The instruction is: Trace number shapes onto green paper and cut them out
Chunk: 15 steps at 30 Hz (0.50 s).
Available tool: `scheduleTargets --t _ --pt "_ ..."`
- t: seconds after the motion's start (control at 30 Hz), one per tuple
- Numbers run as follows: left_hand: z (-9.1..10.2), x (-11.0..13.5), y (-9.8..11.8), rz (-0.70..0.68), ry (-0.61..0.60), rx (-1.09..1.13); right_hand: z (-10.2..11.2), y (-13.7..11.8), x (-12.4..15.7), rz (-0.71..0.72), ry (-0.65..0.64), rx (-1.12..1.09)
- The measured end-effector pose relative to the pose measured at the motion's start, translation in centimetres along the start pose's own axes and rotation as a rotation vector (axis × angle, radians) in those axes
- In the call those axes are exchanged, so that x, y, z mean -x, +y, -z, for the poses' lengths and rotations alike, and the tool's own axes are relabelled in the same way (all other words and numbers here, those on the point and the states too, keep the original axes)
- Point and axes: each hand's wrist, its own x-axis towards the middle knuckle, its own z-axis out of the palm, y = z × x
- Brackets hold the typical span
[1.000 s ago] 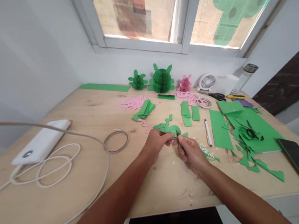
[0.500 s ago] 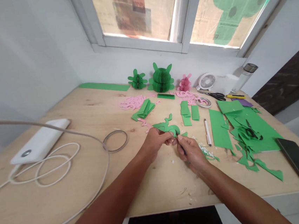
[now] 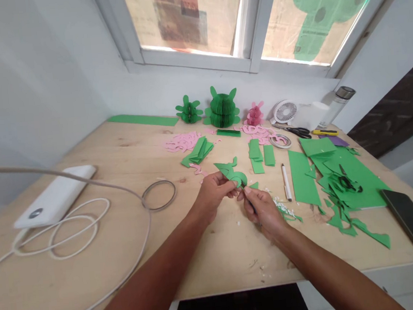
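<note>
My left hand (image 3: 217, 193) pinches a piece of green paper (image 3: 238, 175) with a curved edge and a drawn line, held above the table at the middle. Against the paper's right side, my right hand (image 3: 258, 204) is closed round a slim dark-handled tool (image 3: 251, 208); its tip is hidden at the paper, so its exact kind is unclear. A small green scrap (image 3: 254, 185) lies just beyond the right hand. Curved pink paper pieces (image 3: 196, 168) lie beyond the left hand, near a stack of folded green strips (image 3: 199, 151).
Green sheets (image 3: 303, 177), scissors (image 3: 350, 182), offcuts (image 3: 346, 222) and a phone (image 3: 412, 220) lie right, near a white pen (image 3: 286, 181). Paper honeycomb figures (image 3: 223, 108) stand at the back by a fan (image 3: 284, 112). A power bank (image 3: 57, 196) with looping cable (image 3: 99, 202) lies left.
The green paper has turned in my fingers, and its far left part now shows as a pointed flap. My hands stay close together in nearly the same place.
</note>
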Motion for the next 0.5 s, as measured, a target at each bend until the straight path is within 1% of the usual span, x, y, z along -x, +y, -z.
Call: scheduleTargets --t 0.17,0.5 --pt "-0.09 0.11 -0.14 -0.016 0.004 0.030 0.01 0.16 -0.03 -0.003 0.008 -0.006" --pt "-0.28 0.05 -0.31 0.013 0.012 0.035 -0.17 0.19 0.10 0.003 -0.008 -0.029"
